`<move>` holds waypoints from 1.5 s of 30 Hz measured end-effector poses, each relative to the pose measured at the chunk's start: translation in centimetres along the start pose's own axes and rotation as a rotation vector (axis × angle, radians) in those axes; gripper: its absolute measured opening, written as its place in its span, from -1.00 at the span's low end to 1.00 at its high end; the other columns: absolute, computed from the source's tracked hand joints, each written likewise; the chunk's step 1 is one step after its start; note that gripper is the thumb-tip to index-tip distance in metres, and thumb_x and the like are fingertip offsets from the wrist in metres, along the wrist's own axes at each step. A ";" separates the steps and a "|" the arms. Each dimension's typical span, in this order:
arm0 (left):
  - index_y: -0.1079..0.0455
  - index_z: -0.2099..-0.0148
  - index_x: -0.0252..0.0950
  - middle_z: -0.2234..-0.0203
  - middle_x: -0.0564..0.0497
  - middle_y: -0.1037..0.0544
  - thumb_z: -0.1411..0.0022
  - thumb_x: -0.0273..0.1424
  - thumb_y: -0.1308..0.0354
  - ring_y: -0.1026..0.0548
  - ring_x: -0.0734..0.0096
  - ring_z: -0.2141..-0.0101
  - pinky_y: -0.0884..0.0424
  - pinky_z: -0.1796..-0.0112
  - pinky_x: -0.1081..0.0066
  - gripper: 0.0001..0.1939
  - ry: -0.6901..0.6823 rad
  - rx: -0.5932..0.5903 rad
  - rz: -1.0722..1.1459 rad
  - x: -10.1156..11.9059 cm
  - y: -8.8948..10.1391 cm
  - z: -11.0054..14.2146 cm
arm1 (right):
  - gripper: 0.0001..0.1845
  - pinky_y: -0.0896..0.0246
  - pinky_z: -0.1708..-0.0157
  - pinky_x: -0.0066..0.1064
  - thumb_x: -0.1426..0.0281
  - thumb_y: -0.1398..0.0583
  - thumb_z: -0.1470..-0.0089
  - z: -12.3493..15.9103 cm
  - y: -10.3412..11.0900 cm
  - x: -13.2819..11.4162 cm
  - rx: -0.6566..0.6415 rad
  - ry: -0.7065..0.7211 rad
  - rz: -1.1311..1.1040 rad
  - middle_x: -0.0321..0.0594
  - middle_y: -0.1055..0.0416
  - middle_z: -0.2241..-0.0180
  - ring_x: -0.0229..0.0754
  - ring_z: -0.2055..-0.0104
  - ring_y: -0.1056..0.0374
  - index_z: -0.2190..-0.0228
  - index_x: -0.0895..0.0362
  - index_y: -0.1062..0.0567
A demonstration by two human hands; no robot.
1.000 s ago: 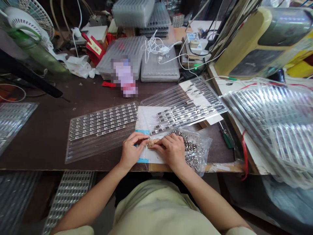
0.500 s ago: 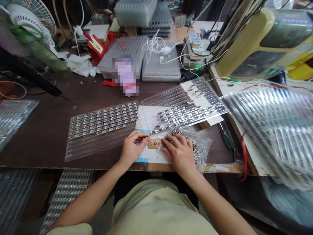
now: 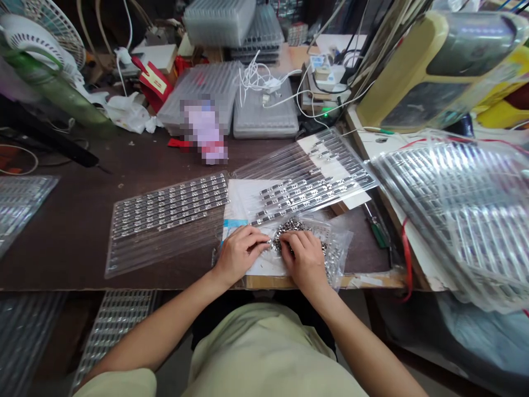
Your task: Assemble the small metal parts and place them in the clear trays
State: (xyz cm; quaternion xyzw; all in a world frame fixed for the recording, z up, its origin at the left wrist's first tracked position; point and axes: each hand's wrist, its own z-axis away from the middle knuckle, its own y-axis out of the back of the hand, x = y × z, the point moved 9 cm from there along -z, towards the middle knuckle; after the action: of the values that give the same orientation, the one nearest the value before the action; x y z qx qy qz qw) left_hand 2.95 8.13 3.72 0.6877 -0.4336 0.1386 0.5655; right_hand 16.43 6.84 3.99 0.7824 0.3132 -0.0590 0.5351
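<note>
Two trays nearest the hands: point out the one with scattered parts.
The right tray, partly over white card: some parts lie scattered; the left tray has close rows.

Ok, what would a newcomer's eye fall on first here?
Probably the left hand and right hand at the heap of small metal parts near the front edge of the desk. Then the left tray lined with connectors and the far tray beyond the hands. The bulky yellow unit stands out at right rear.
</note>
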 end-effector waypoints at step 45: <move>-0.44 0.09 -0.24 0.31 -0.02 -0.55 -0.23 -0.29 -0.11 -0.51 0.39 0.36 -0.42 0.33 0.40 -0.76 0.353 0.042 0.174 -5.2 5.4 -1.0 | -0.72 0.00 0.14 -0.26 0.30 -0.18 -0.16 -0.8 -0.9 -1.4 -0.116 0.034 0.157 -0.23 -0.44 0.08 -0.10 0.07 -0.20 0.08 0.00 -0.48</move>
State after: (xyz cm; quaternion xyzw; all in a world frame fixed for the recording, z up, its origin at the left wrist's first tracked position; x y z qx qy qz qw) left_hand -3.81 11.42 4.06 0.6243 -0.3823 0.3142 0.6045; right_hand 14.57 7.18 4.22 0.7731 0.2628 0.0148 0.5772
